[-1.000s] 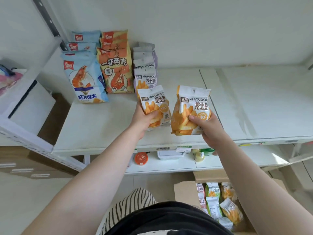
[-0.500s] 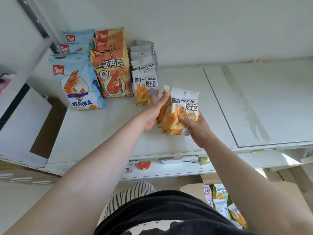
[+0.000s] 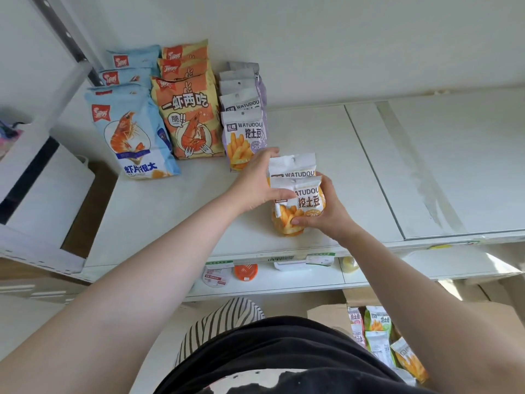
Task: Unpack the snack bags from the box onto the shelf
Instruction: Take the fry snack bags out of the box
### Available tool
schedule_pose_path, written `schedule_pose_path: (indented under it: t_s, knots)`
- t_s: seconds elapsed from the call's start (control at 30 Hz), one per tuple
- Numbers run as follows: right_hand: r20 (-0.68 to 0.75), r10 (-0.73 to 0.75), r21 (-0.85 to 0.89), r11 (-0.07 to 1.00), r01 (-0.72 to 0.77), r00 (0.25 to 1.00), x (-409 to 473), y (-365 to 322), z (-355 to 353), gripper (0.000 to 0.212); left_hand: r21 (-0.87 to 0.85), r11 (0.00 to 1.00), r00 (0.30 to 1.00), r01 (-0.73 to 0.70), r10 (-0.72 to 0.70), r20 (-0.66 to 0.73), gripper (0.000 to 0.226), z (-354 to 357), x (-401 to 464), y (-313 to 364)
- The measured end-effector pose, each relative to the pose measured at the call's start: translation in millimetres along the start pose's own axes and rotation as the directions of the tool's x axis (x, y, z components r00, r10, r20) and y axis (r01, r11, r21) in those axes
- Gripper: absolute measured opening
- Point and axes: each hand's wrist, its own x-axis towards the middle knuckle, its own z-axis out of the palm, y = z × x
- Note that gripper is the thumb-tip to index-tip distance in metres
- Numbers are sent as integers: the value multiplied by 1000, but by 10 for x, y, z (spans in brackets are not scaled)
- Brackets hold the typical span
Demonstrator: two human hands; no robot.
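I've got two orange WATUDOU fry bags [image 3: 298, 194] stacked upright on the white shelf [image 3: 170, 223], my left hand [image 3: 255, 180] and right hand [image 3: 326, 214] curled around them, more bags down in the cardboard box [image 3: 326, 314].

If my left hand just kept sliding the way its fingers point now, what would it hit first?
Your left hand points up and to the right, toward the back of the shelf. It already holds the rear orange potato-stick bag. Beyond that bag, the path looks clear up to the back wall, though depth is hard to judge.
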Motion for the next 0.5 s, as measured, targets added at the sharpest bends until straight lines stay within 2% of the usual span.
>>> schedule_pose_path:
  t_s: [0.13,0.2,0.27,0.33,0.4,0.5]
  knots:
    - [-43,-8,21,1000,9,999,-21,-30,40,103,191,966,984,-176,171,43,88,-151,72,219]
    - [-45,-26,20,999,27,999,-23,-47,63,102,309,916,966,-257,231,119,67,-182,138,233]
    - [-45,-26,14,1000,27,999,-7,-45,69,105,373,891,960,-258,194,200,45,-157,186,224]
    - [-64,-31,14,999,32,997,-12,-33,82,111,363,911,973,-196,135,186,30,-102,224,210]
    - [-89,-44,18,999,46,995,-42,-28,109,119,273,951,982,-146,107,154,21,-67,264,214]
    - [-71,-81,-34,996,79,994,-55,11,156,117,56,996,988,-64,55,146,31,-33,299,244]
